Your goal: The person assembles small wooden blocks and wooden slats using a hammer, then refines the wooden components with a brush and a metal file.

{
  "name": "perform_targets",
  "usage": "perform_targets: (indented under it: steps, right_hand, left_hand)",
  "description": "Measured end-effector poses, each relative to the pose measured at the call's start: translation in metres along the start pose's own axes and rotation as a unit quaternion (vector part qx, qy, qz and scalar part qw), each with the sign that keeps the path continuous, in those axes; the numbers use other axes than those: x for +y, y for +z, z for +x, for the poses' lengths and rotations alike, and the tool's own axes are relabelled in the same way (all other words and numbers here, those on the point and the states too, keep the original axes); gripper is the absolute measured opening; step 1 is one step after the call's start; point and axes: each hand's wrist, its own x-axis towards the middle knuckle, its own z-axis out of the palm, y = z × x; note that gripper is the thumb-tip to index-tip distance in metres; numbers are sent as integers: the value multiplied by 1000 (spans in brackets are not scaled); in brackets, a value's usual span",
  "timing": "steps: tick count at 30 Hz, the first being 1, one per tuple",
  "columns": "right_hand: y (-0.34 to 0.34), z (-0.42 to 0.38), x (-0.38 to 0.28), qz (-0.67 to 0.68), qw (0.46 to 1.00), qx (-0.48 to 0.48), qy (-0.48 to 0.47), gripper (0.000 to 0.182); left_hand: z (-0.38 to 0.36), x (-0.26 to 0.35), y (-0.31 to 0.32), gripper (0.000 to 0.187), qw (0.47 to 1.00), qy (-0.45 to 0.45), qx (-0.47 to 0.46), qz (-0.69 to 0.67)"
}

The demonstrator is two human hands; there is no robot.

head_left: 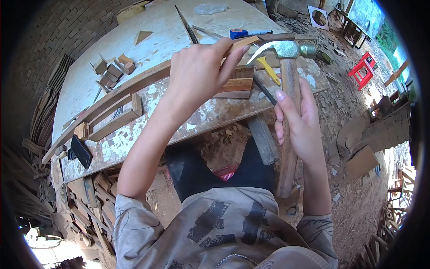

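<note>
My right hand point(299, 114) is wrapped around the wooden handle of a claw hammer point(290, 74), its metal head up and the claw pointing left toward my other hand. My left hand point(197, 67) pinches a small strip of wood point(244, 43) between thumb and fingers, over the worktable. Just below that hand, short wood blocks point(237, 85) lie stacked on the table. A yellow-handled tool point(272, 71) rests behind the hammer. Beside my right fingers, a thin dark rod point(264, 89) slants across the table edge.
The paint-worn worktable point(192, 119) carries a long wooden strip point(130, 85), a wooden box of nails point(115, 117), a phone point(81, 151), small wood assemblies point(109, 74) and a blue tape measure point(238, 33). A red stool point(363, 71) stands at right. Scrap wood point(89, 201) is piled below left.
</note>
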Motion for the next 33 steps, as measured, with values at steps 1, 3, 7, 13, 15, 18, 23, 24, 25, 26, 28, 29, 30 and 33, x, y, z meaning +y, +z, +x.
perform_targets:
  steps: [1,3,7,13,15,18,23,24,25,26,28,29,30,33]
  right_hand:
    - [0,0,1,-14,1000,1,-10,46]
    - [-4,2,1,-42,999,2,-30,48]
    - [-20,13,12,-346,915,61,-200,51]
    - [-39,17,-5,-605,710,56,-356,59]
    - [-41,11,-22,-723,621,35,-301,62]
    - [-47,12,-24,-740,615,19,-272,61]
    - [-54,23,1,-450,830,16,-329,56]
    - [-53,21,-2,-395,878,-4,-270,54]
    - [-50,19,-8,-336,918,-14,-209,52]
    - [-47,14,-22,-258,959,-37,-107,50]
    - [-44,10,-41,-119,989,-77,33,49]
    - [-44,9,-46,-62,991,-94,70,49]
    - [-44,9,-48,-4,988,-111,107,49]
    - [-56,12,-39,225,942,-187,164,47]
  left_hand:
    - [0,0,-1,41,1000,-3,2,1]
    - [3,1,-4,45,999,-28,-15,-19]
    - [4,-5,0,51,998,-37,-33,-34]
    - [7,-7,2,54,998,-38,-40,-42]
    - [9,-6,0,55,997,-40,-44,-41]
    - [11,-5,0,54,998,-31,-43,-29]
    - [13,-4,3,48,1000,8,-16,-8]
    - [14,-4,3,46,1000,9,-9,-13]
    - [15,-4,4,45,1000,12,-2,-17]
    - [16,-3,3,44,1000,17,5,-16]
    - [18,-2,3,42,999,27,20,-12]
    - [19,-2,4,42,999,28,22,-7]
    - [19,-2,4,42,999,29,22,-3]
    - [20,-1,2,41,999,36,37,-2]
